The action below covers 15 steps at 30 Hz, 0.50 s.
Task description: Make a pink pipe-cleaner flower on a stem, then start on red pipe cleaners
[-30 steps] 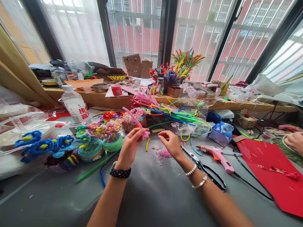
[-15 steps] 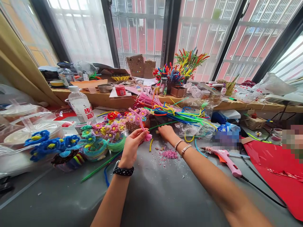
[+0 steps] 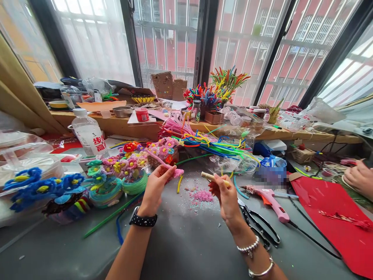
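Between the thumb and fingers of my left hand [image 3: 154,188] is a pink pipe cleaner [image 3: 178,172], its thin end pointing up left and its fluffy end right. My right hand [image 3: 228,198] grips a short pale stick [image 3: 207,177] that looks wooden, held tilted above the table. Below and between the hands lies a heap of pink fuzz clippings [image 3: 203,195]. A yellow pipe cleaner piece [image 3: 179,184] rests close to my left fingertips. Black-handled scissors [image 3: 264,225] lie beside my right wrist, partly behind it.
Pots of pipe-cleaner flowers [image 3: 134,181] and blue flowers [image 3: 43,186] stand at left by a water bottle [image 3: 89,134]. Bundled pipe cleaners [image 3: 215,144] lie at the back. To the right are a pink glue gun [image 3: 275,202], a red sheet [image 3: 329,217] and another person's hand [image 3: 361,177].
My right hand has drawn back from the pipe cleaner bundle towards me and now holds up the pale stick. The scissors have come into sight. Another person's hand shows at right.
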### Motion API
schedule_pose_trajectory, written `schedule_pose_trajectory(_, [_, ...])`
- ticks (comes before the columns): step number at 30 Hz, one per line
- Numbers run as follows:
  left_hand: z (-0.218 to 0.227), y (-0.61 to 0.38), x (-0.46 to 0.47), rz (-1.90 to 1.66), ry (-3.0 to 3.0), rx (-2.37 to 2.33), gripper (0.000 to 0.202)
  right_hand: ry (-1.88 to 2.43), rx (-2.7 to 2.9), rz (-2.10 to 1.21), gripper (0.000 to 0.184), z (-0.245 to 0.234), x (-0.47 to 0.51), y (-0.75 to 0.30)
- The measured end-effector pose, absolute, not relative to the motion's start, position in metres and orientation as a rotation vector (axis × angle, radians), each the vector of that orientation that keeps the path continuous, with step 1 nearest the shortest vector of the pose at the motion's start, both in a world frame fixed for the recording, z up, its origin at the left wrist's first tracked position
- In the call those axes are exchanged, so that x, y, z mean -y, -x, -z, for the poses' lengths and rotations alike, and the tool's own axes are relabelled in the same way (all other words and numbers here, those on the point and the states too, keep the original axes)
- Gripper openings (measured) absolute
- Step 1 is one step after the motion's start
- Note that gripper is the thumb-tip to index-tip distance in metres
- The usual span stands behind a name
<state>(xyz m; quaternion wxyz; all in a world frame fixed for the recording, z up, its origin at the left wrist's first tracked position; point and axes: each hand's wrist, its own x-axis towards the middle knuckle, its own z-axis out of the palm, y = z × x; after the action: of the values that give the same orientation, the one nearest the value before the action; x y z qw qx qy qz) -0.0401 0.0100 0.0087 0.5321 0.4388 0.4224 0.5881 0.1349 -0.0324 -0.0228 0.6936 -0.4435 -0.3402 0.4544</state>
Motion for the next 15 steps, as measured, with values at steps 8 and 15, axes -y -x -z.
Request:
schedule_pose_trajectory(8, [-0.008, 0.033, -0.011, -1.339, -1.033, -1.020, 0.030, 0.952, 0.650, -1.337, 0.027, 0.022, 0.033, -0.133])
schedule_pose_trajectory(15, [-0.003, 0.029, -0.014, -1.283, -0.979, -0.939, 0.030, 0.863, 0.563, -1.543, 0.023, 0.024, 0.034, -0.129])
